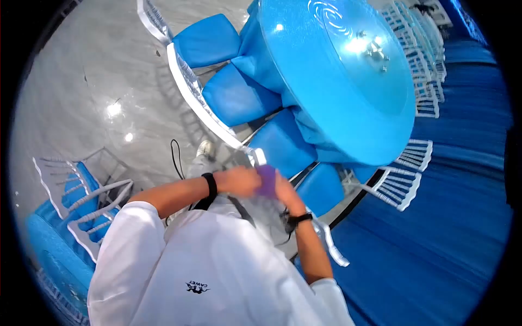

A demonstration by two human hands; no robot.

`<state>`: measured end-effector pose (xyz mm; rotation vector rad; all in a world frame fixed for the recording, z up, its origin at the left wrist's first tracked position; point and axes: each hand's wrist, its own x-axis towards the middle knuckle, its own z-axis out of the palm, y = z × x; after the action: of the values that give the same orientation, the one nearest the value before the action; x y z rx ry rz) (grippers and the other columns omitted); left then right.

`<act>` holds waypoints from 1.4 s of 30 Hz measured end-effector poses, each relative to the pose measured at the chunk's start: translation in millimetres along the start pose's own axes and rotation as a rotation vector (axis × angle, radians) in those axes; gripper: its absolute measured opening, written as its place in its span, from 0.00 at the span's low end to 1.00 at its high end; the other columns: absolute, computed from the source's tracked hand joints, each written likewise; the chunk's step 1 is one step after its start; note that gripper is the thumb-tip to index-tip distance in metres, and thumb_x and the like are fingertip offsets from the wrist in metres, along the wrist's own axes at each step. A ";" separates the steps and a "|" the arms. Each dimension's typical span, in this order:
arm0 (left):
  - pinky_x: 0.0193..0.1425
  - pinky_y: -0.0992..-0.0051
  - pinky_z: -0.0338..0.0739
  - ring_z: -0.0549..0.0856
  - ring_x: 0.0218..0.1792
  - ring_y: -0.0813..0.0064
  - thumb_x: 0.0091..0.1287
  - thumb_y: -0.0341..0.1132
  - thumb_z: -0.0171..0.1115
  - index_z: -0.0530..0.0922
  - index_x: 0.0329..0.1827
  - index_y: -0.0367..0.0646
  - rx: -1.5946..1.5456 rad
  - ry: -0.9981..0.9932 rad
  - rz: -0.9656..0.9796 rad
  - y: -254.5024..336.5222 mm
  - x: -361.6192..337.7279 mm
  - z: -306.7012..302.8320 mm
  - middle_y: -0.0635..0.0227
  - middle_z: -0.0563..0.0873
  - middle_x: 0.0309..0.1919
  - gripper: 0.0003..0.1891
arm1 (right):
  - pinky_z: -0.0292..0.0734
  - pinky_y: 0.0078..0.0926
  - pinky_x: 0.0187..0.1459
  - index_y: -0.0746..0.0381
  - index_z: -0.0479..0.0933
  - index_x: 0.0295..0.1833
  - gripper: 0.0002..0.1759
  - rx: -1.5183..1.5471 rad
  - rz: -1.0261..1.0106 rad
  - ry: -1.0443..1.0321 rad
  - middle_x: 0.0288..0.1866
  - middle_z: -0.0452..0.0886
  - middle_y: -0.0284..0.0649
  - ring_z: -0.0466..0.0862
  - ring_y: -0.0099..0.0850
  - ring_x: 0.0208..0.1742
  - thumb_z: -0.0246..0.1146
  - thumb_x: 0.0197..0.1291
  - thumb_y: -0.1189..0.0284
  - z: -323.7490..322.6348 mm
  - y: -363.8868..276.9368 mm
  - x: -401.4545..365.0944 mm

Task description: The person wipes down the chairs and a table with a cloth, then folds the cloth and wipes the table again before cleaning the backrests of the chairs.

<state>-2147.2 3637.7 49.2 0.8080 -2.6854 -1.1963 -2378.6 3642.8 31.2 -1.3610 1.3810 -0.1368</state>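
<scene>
A small purple cloth (266, 181) is bunched between my two hands, in front of my chest. My left hand (242, 180) is closed at the cloth's left side, its fingers blurred by motion. On the other side, my right hand (285, 191) grips the cloth with its fingers wrapped around it. Just beyond my hands is the white top of a chair back (257, 156), with a blue chair seat (284, 144) behind it. Part of that chair is hidden by the hands and cloth.
A round table (331, 108) with a blue covering and a glass turntable stands ahead right. Blue-seated white chairs (239, 96) line its near side. Another chair (81, 195) and blue table (54, 239) are at left. A dark cable (175, 155) is near my feet.
</scene>
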 end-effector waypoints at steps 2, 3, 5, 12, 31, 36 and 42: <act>0.51 0.58 0.78 0.81 0.47 0.53 0.56 0.38 0.62 0.78 0.40 0.37 -0.075 0.187 0.055 -25.9 -4.9 9.7 0.56 0.82 0.42 0.14 | 0.70 0.40 0.59 0.71 0.77 0.54 0.36 0.156 0.141 -0.019 0.52 0.81 0.61 0.79 0.54 0.55 0.30 0.77 0.53 5.0 -35.0 20.2; 0.53 0.59 0.77 0.80 0.46 0.52 0.55 0.36 0.63 0.77 0.39 0.36 -0.118 0.256 0.039 -20.7 -9.7 -3.6 0.55 0.82 0.42 0.13 | 0.71 0.43 0.59 0.71 0.77 0.53 0.36 0.152 0.139 0.001 0.52 0.81 0.62 0.79 0.55 0.54 0.31 0.77 0.53 6.9 -46.1 29.1; 0.53 0.58 0.76 0.80 0.47 0.52 0.55 0.35 0.63 0.78 0.39 0.36 -0.126 0.140 -0.003 -13.3 -9.9 -21.9 0.55 0.82 0.43 0.13 | 0.71 0.48 0.58 0.72 0.77 0.52 0.34 -0.012 0.084 0.072 0.51 0.80 0.63 0.80 0.58 0.52 0.33 0.76 0.54 11.7 -65.7 35.3; 0.39 0.51 0.77 0.84 0.34 0.47 0.63 0.35 0.58 0.81 0.42 0.39 -0.015 -0.401 0.032 5.1 32.4 -1.9 0.47 0.85 0.34 0.10 | 0.78 0.42 0.34 0.61 0.80 0.33 0.23 -0.219 -0.169 0.668 0.33 0.84 0.50 0.84 0.49 0.34 0.50 0.70 0.56 23.3 -68.3 -31.4; 0.56 0.56 0.75 0.82 0.51 0.46 0.67 0.32 0.50 0.76 0.57 0.35 -0.084 -0.409 0.487 165.3 194.7 197.0 0.43 0.83 0.48 0.18 | 0.68 0.37 0.64 0.56 0.78 0.52 0.17 -0.586 -0.236 1.010 0.58 0.78 0.34 0.72 0.37 0.66 0.60 0.56 0.67 -37.5 112.0 -245.8; 0.53 0.57 0.76 0.83 0.49 0.47 0.67 0.32 0.50 0.78 0.55 0.36 -0.030 -0.264 0.635 187.3 227.0 216.2 0.44 0.84 0.47 0.17 | 0.69 0.38 0.63 0.55 0.78 0.52 0.17 -0.534 -0.263 1.187 0.57 0.79 0.34 0.76 0.37 0.63 0.62 0.56 0.65 -59.5 158.6 -259.2; 0.46 0.53 0.76 0.83 0.43 0.44 0.64 0.29 0.53 0.80 0.51 0.37 0.043 -0.590 0.299 209.8 233.2 219.9 0.43 0.84 0.43 0.15 | 0.71 0.35 0.60 0.57 0.80 0.50 0.16 -0.347 -0.146 1.153 0.51 0.82 0.36 0.79 0.34 0.58 0.64 0.58 0.64 -58.1 183.3 -270.0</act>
<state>-2500.4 3782.8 18.3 0.0304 -3.1287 -1.4794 -2615.5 3869.3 80.4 -1.7567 2.3109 -0.9277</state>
